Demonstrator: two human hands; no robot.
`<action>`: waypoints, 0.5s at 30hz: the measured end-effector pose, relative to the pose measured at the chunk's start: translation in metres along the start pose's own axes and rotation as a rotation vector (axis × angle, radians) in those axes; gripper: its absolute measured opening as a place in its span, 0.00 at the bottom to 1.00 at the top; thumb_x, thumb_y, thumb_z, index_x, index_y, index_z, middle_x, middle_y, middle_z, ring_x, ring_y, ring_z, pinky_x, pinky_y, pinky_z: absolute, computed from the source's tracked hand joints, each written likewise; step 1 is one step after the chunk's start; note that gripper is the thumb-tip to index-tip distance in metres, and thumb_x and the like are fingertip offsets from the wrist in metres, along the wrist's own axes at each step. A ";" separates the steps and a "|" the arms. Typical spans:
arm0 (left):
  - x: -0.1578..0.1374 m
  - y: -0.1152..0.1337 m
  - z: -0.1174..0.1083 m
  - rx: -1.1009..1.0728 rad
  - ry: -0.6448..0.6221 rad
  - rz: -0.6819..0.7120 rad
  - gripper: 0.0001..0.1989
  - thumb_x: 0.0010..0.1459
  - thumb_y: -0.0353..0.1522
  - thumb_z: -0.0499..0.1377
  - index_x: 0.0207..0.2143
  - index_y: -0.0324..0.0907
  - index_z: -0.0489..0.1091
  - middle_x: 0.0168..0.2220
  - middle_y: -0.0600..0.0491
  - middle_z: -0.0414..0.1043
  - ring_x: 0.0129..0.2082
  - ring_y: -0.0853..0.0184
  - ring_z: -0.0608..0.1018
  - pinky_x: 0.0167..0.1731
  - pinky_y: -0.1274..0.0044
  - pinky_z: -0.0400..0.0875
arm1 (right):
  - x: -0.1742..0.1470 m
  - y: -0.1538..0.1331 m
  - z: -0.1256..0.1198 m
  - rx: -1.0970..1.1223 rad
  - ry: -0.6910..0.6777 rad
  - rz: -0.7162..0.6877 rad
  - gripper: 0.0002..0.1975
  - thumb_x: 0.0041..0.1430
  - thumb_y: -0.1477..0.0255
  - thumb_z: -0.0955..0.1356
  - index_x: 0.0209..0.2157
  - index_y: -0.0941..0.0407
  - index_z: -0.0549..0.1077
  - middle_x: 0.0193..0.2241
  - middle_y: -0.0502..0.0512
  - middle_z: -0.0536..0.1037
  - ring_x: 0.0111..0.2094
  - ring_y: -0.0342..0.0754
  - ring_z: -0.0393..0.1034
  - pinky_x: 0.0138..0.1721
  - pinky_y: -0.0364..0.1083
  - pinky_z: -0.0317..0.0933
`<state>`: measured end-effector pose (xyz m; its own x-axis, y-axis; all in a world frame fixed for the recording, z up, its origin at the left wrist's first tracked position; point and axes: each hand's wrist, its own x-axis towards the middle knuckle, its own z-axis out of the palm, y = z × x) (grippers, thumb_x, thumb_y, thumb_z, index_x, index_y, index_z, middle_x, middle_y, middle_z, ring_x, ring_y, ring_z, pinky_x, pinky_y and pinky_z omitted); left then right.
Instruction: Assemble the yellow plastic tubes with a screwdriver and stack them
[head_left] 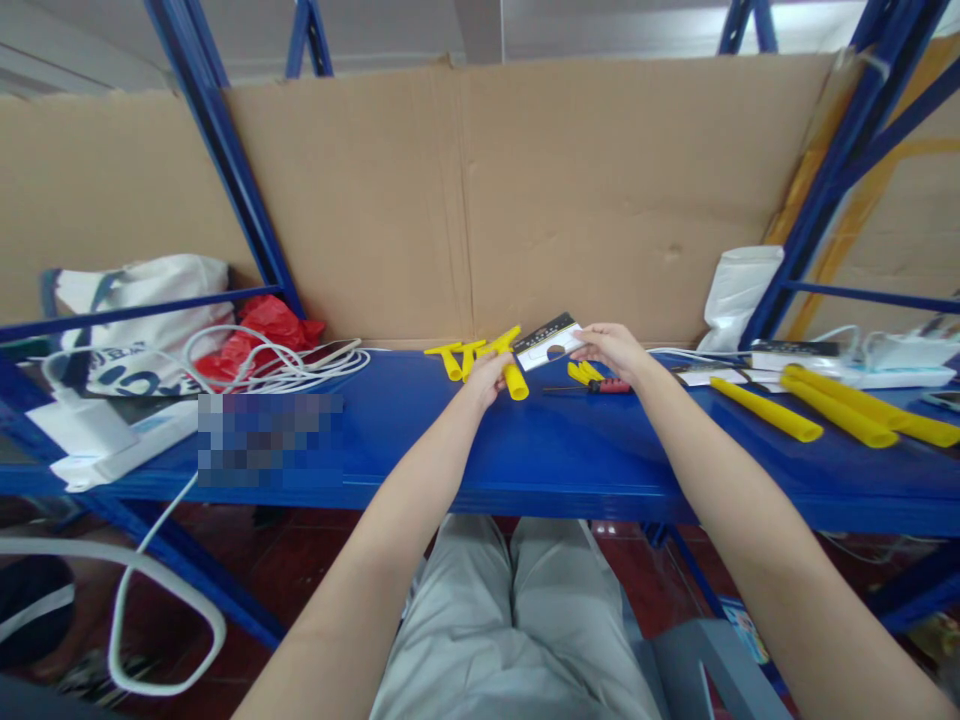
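Note:
My left hand (490, 374) is closed around a yellow T-shaped tool (516, 384) whose round, hollow handle end points toward me. My right hand (613, 346) pinches a black-and-white card (546, 343) with a hole in it by its right edge. The card is held up beside the tool; whether the two touch I cannot tell. Behind my left hand, more yellow T-shaped tools (450, 361) lie on the blue shelf (405, 440). Below my right hand are a screwdriver (613, 386) with a red and black handle and a few small yellow pieces (585, 373).
Several long yellow tubes (769, 410) lie at the right, near a stack of cards (795, 356) and a white pouch (742, 295). At the left are coiled white cables (300, 368), a power strip (135, 445), a red bag (270, 325) and a white cloth bag (165, 285). Cardboard (570, 190) stands behind.

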<state>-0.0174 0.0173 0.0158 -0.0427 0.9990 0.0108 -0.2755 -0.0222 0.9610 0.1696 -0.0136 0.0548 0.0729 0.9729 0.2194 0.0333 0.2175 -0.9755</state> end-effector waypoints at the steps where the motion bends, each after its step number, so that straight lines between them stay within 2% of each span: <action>1: -0.001 0.002 0.000 -0.031 0.018 -0.010 0.09 0.45 0.20 0.59 0.22 0.39 0.63 0.13 0.60 0.59 0.11 0.78 0.61 0.11 0.85 0.49 | -0.002 -0.001 0.000 0.000 -0.043 0.026 0.09 0.56 0.81 0.65 0.22 0.61 0.69 0.19 0.54 0.75 0.19 0.39 0.70 0.24 0.37 0.64; 3: -0.003 0.004 0.000 -0.072 0.056 -0.023 0.10 0.46 0.18 0.57 0.20 0.39 0.61 0.12 0.61 0.56 0.10 0.79 0.58 0.11 0.85 0.48 | -0.005 -0.002 0.001 -0.001 -0.095 0.055 0.09 0.56 0.82 0.64 0.23 0.61 0.70 0.19 0.56 0.76 0.19 0.40 0.71 0.25 0.37 0.64; 7: -0.004 0.006 -0.003 -0.139 0.111 -0.016 0.12 0.50 0.19 0.57 0.21 0.39 0.59 0.11 0.64 0.52 0.09 0.81 0.54 0.10 0.86 0.46 | -0.006 -0.004 0.001 0.012 -0.112 0.070 0.09 0.57 0.82 0.63 0.24 0.61 0.70 0.19 0.56 0.76 0.19 0.41 0.71 0.26 0.38 0.65; 10: 0.000 0.004 -0.006 -0.177 0.120 0.016 0.11 0.53 0.22 0.57 0.22 0.40 0.59 0.11 0.64 0.52 0.08 0.81 0.54 0.10 0.86 0.47 | -0.007 -0.005 0.001 0.022 -0.125 0.083 0.09 0.56 0.83 0.64 0.24 0.61 0.70 0.19 0.56 0.75 0.19 0.42 0.71 0.26 0.39 0.66; 15: 0.011 0.000 -0.011 -0.230 0.206 0.072 0.13 0.55 0.27 0.58 0.21 0.40 0.58 0.10 0.64 0.53 0.08 0.80 0.56 0.10 0.86 0.51 | -0.007 -0.006 -0.004 0.008 -0.141 0.065 0.08 0.56 0.83 0.64 0.24 0.62 0.70 0.20 0.57 0.76 0.19 0.42 0.71 0.25 0.40 0.67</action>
<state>-0.0286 0.0276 0.0129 -0.2574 0.9663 -0.0027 -0.4739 -0.1238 0.8718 0.1725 -0.0225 0.0595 -0.0660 0.9862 0.1519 0.0251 0.1538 -0.9878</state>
